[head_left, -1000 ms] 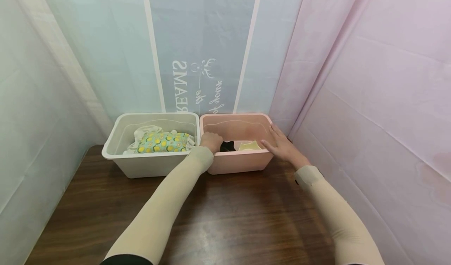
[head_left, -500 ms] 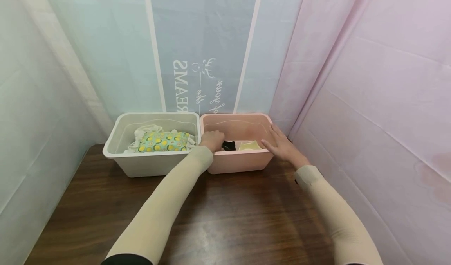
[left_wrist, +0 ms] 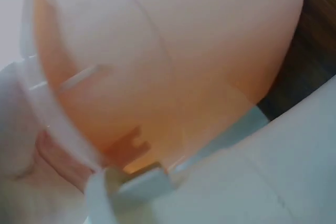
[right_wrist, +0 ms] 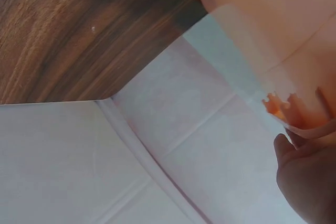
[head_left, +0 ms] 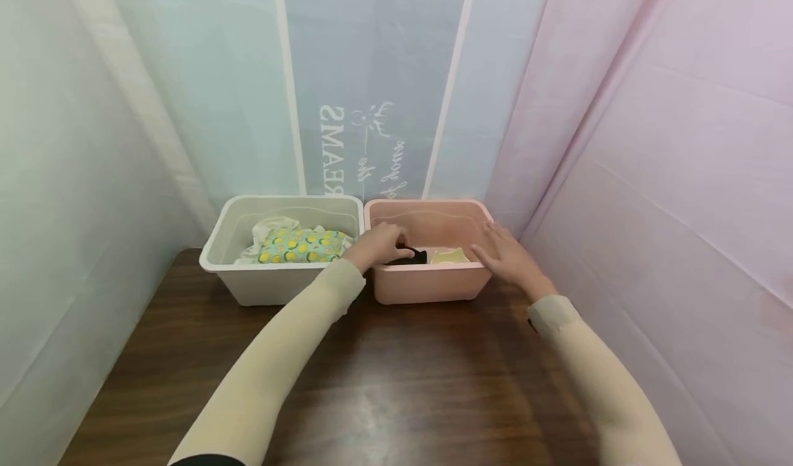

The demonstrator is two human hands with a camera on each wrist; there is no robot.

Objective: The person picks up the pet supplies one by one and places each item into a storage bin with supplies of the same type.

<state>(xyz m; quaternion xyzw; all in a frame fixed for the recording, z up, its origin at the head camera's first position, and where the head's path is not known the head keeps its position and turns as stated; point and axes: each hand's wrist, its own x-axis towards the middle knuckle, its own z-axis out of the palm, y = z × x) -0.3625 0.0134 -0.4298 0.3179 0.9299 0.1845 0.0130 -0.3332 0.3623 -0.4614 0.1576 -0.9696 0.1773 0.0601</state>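
Note:
In the head view my left hand (head_left: 383, 244) reaches over the front left rim of the pink bin (head_left: 434, 287). Its thumb touches a black item (head_left: 420, 255), whose kind I cannot tell; the other fingertips are hidden inside. My right hand (head_left: 511, 258) lies with fairly straight fingers against the bin's right rim. Between the hands, a pale yellow piece with a scalloped edge (head_left: 450, 256) sits in the bin. Both wrist views show mostly the bin's outer wall (left_wrist: 210, 40), with part of the right hand (right_wrist: 310, 177) at the rim.
A white bin (head_left: 272, 283) stands directly left of the pink one. Inside it lies a lemon-print green cloth item (head_left: 300, 246) with white ruffles. Both bins stand on a dark wooden table (head_left: 396, 383) before a printed hanging cloth (head_left: 372, 53). Pale cloth walls (head_left: 650, 191) flank the table.
The head view has shifted slightly, moving the scene to the right. My left hand has turned so its thumb now shows over the black item. The right hand stays at the rim.

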